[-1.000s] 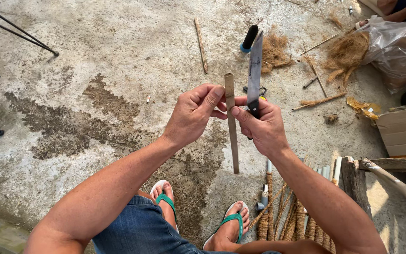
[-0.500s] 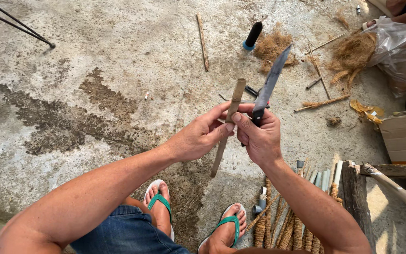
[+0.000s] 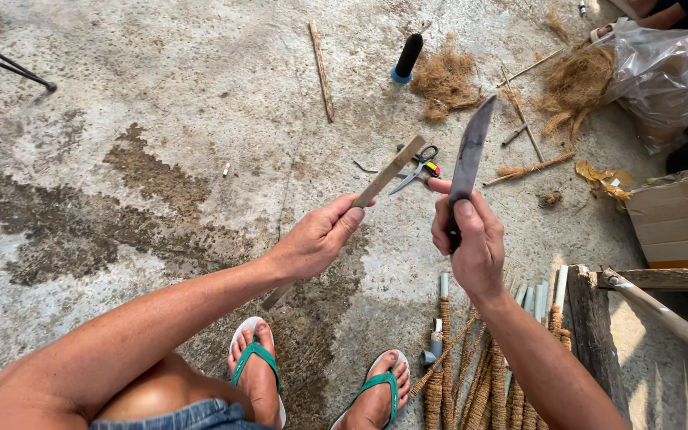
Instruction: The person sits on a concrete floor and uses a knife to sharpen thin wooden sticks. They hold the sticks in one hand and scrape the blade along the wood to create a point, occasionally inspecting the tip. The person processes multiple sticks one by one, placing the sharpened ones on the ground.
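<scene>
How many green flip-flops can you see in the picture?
2. The left flip-flop is on the foot below the left hand; the right flip-flop sits beside the fibre-wrapped sticks. None seems hidden.

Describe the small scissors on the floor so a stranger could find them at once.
Start at the concrete floor and look just past the hands, between the flat wooden strip in the left hand and the dark knife in the right hand. The scissors lie there, blades open. Unlike the sticks and brown fibre around them, they are metal with black handles.
</scene>
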